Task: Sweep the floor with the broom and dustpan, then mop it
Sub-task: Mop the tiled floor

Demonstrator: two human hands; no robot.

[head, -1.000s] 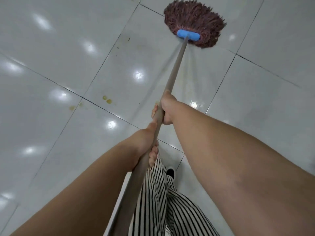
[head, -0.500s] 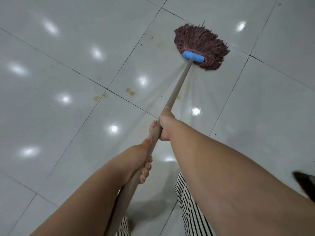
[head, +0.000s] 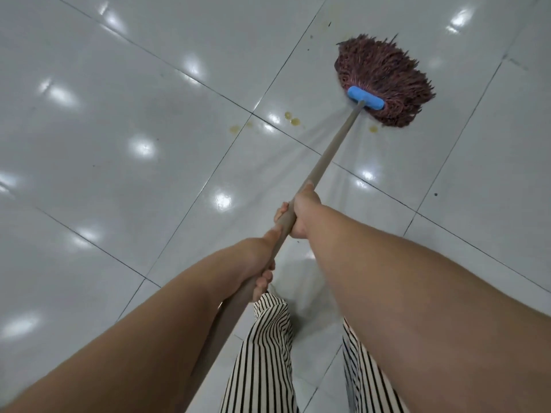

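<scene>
The lower end of the long grey-beige mop handle [head: 331, 153] slips out of sight behind the person's left forearm, so where it ends cannot be seen, and both arms are cut off at the picture's lower edge. The right hand [head: 301, 216] is wrapped tight round the handle further up, its fingertips just peeking out on the far side; the left hand [head: 256, 263] grips the same handle nearer the body, fingers curled under it. Out ahead, the dark reddish-brown string mop head [head: 384, 79] lies spread on the glossy white tiled floor [head: 119, 162], fixed to the handle by a blue plastic clamp [head: 365, 98]. Small yellowish spots [head: 292, 119] sit on the tile near a grout crossing, left of the handle, and another yellowish spot [head: 373, 129] lies just beside the mop head's near edge. Below the hands, black-and-white striped trousers [head: 262, 353] show, the feet hidden.
</scene>
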